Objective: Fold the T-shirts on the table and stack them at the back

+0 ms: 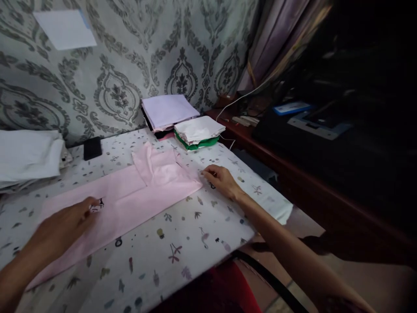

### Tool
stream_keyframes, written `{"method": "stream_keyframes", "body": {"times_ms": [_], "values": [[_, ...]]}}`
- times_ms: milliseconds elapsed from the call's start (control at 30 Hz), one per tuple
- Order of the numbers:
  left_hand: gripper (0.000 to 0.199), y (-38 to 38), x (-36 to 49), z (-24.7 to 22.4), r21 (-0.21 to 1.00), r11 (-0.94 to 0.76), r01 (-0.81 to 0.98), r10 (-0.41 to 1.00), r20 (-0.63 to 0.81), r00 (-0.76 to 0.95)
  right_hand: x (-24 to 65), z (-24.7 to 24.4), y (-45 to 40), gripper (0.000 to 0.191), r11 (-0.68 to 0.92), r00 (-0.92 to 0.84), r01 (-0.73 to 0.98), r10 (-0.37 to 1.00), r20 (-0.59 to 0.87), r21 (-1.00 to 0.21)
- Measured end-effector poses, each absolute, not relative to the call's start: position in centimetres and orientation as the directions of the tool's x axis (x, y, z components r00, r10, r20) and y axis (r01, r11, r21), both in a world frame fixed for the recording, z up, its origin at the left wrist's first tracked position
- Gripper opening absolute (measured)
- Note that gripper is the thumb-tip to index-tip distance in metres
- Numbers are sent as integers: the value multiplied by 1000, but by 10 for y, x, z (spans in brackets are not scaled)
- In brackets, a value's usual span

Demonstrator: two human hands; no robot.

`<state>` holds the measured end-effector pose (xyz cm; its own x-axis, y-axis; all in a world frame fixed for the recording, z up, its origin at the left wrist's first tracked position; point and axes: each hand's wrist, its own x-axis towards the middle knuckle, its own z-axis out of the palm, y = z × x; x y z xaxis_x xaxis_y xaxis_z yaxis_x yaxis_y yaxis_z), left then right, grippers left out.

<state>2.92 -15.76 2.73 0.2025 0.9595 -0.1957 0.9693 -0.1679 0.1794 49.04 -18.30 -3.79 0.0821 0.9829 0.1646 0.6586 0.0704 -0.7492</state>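
A pink shirt (130, 195) lies stretched across the patterned table cover, partly folded, with a rumpled sleeve part (159, 167) turned over near its right end. My left hand (63, 228) rests over the shirt's left part, fingers extended beside a small black-and-white print (97, 205); it is slightly blurred. At the shirt's right end, my right hand (220, 178) has its thumb and fingers pinched together at the cloth's edge. The exact grip of those fingertips is hard to make out.
Behind the shirt stand two folded clothes stacks, one topped with lavender cloth (169, 108), the other with white cloth (200, 128). White fabric (28, 154) is piled at left beside a black phone (93, 148). A dark wooden desk (276, 152) borders the right side.
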Motion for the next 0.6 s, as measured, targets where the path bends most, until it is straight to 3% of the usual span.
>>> {"method": "stream_keyframes", "body": {"times_ms": [200, 333, 600], "values": [[36, -138, 147, 20, 335, -441, 833, 857, -118, 501, 473, -33, -185, 15, 133, -83, 755, 991, 108, -642], [30, -117, 200, 12, 432, -601, 673, 743, -9, 669, 471, -32, -188, 14, 179, -113, 730, 984, 141, -660], [19, -50, 225, -24, 423, -656, 625, 724, 121, 679, 468, -38, -187, 20, 32, 8, 799, 998, 63, -600]]}}
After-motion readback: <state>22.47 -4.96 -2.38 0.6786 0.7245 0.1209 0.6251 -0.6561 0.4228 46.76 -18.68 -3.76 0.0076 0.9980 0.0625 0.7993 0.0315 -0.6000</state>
